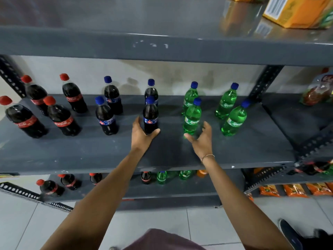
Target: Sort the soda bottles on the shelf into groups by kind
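The shelf (pixel 90 152) carries twelve upright soda bottles in three clusters: four red-capped cola bottles (pixel 62 120) at the left, four blue-capped dark bottles in the middle, four green lemon-lime bottles at the right. The groups stand apart from one another, so the sort appears near complete.

Each bottle is full plastic and probably moderately heavy, with smooth, rigid walls. Being tall and narrow, it is liable to tip if pushed high; grip low on the body.

The left hand (pixel 142 136) is cupped around the base of the front blue-capped bottle (pixel 150 118), thumb on one side and fingers on the other, touching it. The right hand (pixel 201 139) is spread wide and holds nothing; its fingertips sit just beside the base of the front green bottle (pixel 191 120). Contact cannot be confirmed.
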{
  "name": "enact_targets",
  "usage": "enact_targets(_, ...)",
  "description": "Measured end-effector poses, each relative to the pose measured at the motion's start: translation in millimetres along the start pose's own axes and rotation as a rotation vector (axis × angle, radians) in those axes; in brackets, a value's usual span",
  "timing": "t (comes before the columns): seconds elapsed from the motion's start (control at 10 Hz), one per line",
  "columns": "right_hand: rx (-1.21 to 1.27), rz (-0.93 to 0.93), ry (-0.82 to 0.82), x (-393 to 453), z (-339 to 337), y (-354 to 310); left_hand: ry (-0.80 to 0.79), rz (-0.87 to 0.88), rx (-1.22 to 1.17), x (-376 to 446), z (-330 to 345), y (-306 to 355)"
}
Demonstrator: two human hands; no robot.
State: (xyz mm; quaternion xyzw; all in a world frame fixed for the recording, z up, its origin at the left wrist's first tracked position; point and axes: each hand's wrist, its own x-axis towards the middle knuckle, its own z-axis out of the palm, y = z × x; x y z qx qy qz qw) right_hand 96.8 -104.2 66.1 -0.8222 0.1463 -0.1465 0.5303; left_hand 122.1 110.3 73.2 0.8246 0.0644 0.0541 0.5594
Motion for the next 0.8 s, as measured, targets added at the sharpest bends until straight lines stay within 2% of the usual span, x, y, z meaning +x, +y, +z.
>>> enact_targets(0.1,0.036,-0.023,-0.098,8.8,-6.8,-3.7,0.056,0.009,0.026,0.0,14.3,2.0)
enact_targets(0.4,0.086,-0.017,-0.072,18.9,-6.2,2.5,0.082,0.019,0.098,-3.4,19.0,2.4)
enact_targets(0.8,0.111,-0.02,-0.085,16.0,-9.5,-5.8,0.018,-0.065,0.08,-24.5,11.3,7.0)
